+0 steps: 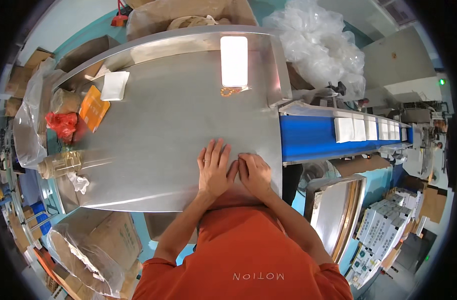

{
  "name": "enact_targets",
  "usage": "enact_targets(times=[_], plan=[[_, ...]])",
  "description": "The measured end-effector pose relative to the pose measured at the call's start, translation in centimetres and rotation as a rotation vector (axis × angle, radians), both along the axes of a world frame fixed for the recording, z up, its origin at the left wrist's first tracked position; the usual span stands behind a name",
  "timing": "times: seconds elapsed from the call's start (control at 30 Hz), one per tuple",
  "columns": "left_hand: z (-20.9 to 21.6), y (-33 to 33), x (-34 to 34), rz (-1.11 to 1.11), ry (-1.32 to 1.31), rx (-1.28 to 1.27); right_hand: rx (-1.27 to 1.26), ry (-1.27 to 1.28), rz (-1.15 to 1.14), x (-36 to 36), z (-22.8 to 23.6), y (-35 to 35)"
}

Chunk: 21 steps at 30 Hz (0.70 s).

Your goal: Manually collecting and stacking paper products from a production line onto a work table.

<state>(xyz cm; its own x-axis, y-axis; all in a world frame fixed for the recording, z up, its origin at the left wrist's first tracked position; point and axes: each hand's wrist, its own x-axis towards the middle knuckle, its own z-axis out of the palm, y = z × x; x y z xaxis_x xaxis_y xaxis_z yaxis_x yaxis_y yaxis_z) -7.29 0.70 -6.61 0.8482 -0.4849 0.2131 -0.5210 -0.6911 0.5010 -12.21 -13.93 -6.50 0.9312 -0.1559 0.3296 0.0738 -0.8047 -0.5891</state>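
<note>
My left hand (215, 167) lies on the bare metal worktable (153, 135) near its front edge, fingers stretched out and a ring on one of them. Close beside it, my right hand (255, 175) rests with its fingers curled in, and nothing shows between them. The two thumbs are nearly touching. Beyond the hands, against the far rim, is a phone (234, 61) with a glaring white face and an orange beaded strap (230, 92). Right of my right hand, a blue conveyor belt (308, 136) meets the table and carries several white square packs (344, 130).
On the table's left lie a white square pack (114, 85), an orange packet (93, 108), a red plastic bag (62, 125), a clear plastic roll (63, 164) and crumpled white paper (79, 183). A raised metal rim (173, 44) bounds the far side. Cardboard boxes (108, 235) stand front left.
</note>
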Motion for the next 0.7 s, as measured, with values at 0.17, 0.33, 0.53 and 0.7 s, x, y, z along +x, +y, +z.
enact_targets(times=[0.17, 0.33, 0.53, 0.7], plan=[[0.1, 0.1, 0.2, 0.020, -0.010, -0.055, -0.012, 0.002, -0.004, 0.3, 0.4, 0.2], [0.0, 0.1, 0.3, 0.017, -0.020, -0.086, -0.054, 0.031, -0.002, 0.3, 0.1, 0.2], [-0.4, 0.2, 0.3, 0.027, -0.021, -0.108, -0.064, -0.004, -0.007, 0.4, 0.1, 0.5], [1.8, 1.6, -1.0, 0.006, 0.026, -0.158, -0.112, -0.027, -0.026, 0.1, -0.3, 0.7]])
